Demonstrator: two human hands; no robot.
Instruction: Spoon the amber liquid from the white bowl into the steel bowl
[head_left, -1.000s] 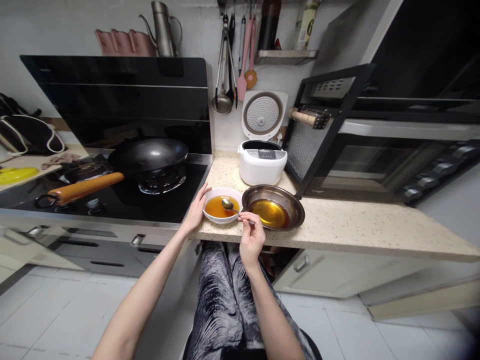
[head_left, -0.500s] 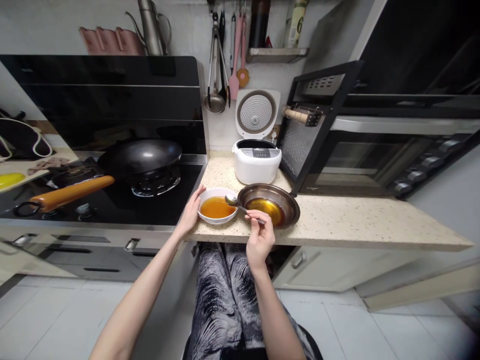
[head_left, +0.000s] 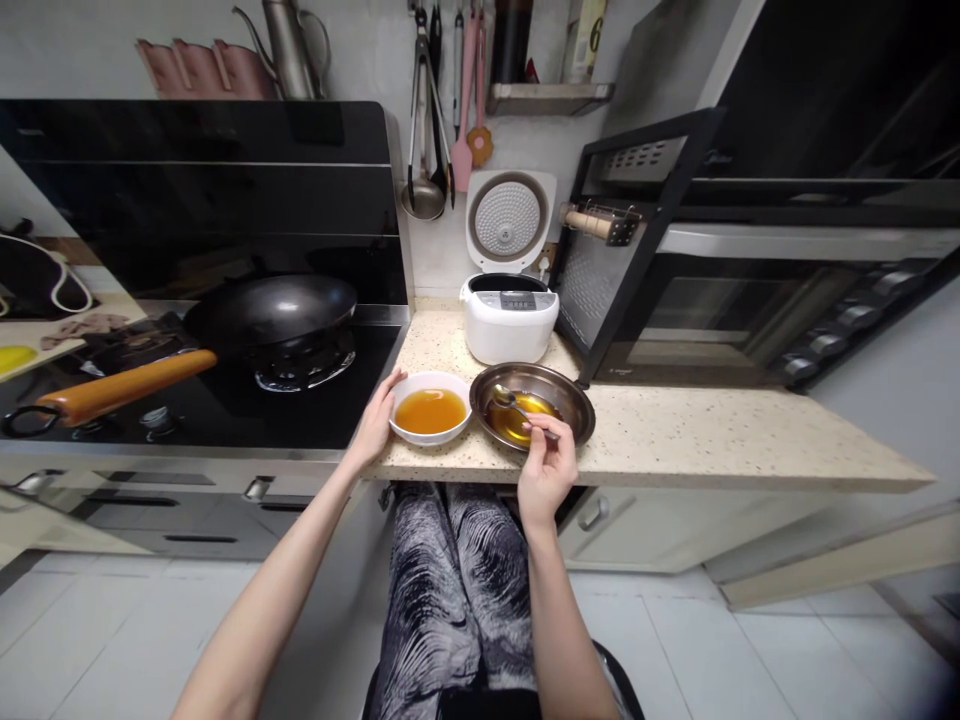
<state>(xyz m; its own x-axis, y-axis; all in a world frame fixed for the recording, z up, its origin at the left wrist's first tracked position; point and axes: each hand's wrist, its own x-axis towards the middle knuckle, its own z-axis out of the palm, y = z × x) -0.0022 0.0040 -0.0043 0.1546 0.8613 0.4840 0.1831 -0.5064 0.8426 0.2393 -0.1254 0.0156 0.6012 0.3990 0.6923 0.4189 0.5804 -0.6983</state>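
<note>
While one white bowl point(head_left: 430, 438) and one metal bowl point(head_left: 577, 402), each with amber liquid point(head_left: 430, 411), stand side by side on the counter point(head_left: 720, 430), the right hand point(head_left: 549, 468) pinches one spoon point(head_left: 506, 399) over the metal bowl; the left hand point(head_left: 373, 424) touches the white bowl's rim, whether gripping I cannot tell.
</note>
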